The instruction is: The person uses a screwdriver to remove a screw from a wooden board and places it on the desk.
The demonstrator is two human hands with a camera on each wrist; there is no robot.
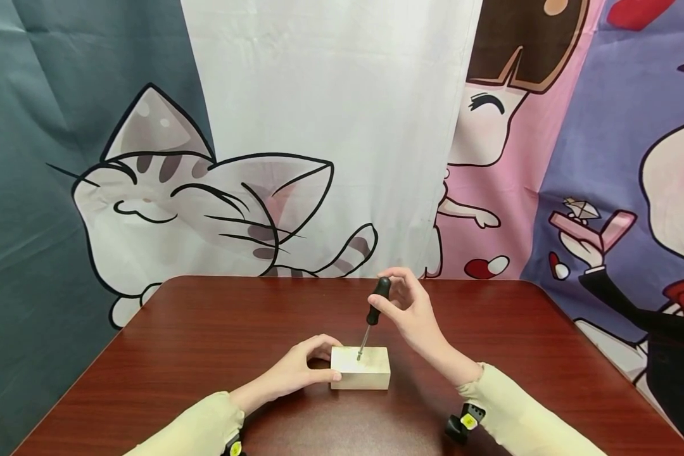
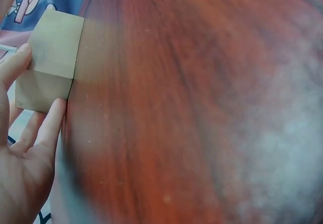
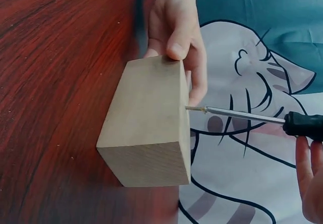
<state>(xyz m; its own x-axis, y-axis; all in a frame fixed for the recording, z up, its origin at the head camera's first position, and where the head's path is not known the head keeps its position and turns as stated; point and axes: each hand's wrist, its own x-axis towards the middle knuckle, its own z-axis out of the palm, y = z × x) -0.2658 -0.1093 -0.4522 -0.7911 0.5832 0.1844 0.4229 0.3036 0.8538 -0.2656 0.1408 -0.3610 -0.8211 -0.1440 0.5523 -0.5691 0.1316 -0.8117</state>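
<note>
A pale wooden block (image 1: 365, 380) lies on the table, its long side facing me. My left hand (image 1: 293, 368) grips its left end, thumb at the front and fingers behind. From the block's top face a small screw (image 3: 196, 108) stands up, its lower end hidden in the wood. The shaft tip of a black-handled screwdriver (image 3: 247, 115) meets the screw's head. In the head view the screwdriver leans slightly to the right. My right hand (image 1: 415, 315) holds the black handle (image 1: 380, 297) between thumb and fingers, above the block.
The reddish-brown wooden table (image 1: 234, 316) spreads out around both hands. Behind its far edge hangs a cartoon-printed curtain (image 1: 330, 95) with a cat on it. A black wrist device (image 1: 464, 423) sits at the right cuff.
</note>
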